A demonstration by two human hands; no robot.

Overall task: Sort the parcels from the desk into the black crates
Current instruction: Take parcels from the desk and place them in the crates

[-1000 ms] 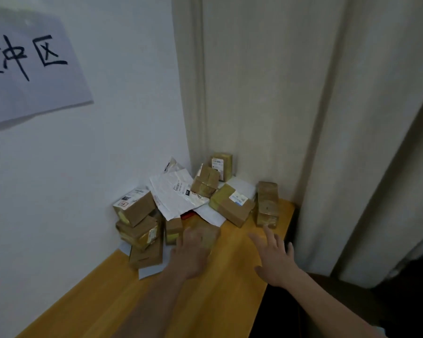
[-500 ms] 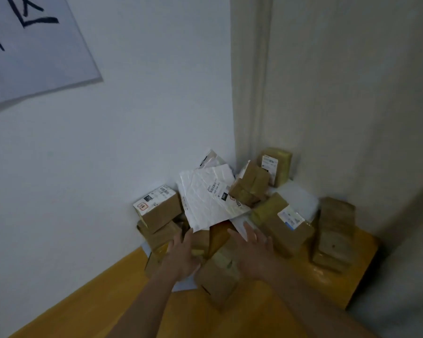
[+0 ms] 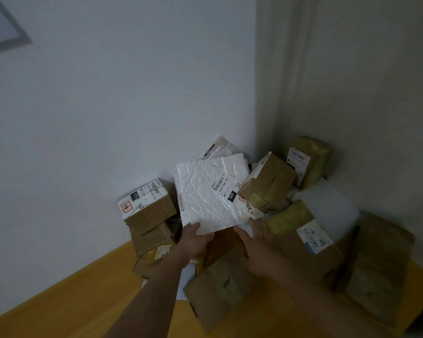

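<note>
Desk (image 3: 66, 306): yellow wood, nearest the camera, running back into a corner between a white wall (image 3: 112, 106) and a beige curtain (image 3: 352, 81).

Box (image 3: 217, 286): brown carton, tilted, lying on the desk between the two forearms, nearest item of the pile.

Left hand (image 3: 195, 240): raised over the pile, thumb on top of the near edge of the white mailer, remaining fingers underneath; it pinches that edge.

Right hand (image 3: 254, 237): at the mailer's near right corner, fingers reaching under it. Whether they close on the mailer or merely touch it cannot be told.

Mailer (image 3: 213, 196): white crinkled plastic parcel, flat, tilted up toward the camera, with a barcode label and a black tag reading "060". It sits above the middle of the pile, held at its near edge.

Labelled carton (image 3: 303, 240): brown, blue-and-white label, right of the hands, on the desk.

Stack (image 3: 152, 225): brown cartons piled against the wall at left; the top one bears a white label with a red mark.

Tall carton (image 3: 379, 269): at far right by the desk's edge, blurred.

Taped box (image 3: 266, 184): brown, tilted, just behind the mailer's right side.

Corner box (image 3: 308, 159): upright, yellowish tape, white label, deepest in the corner.

Paper (image 3: 0, 28): on the wall, upper left.
</note>
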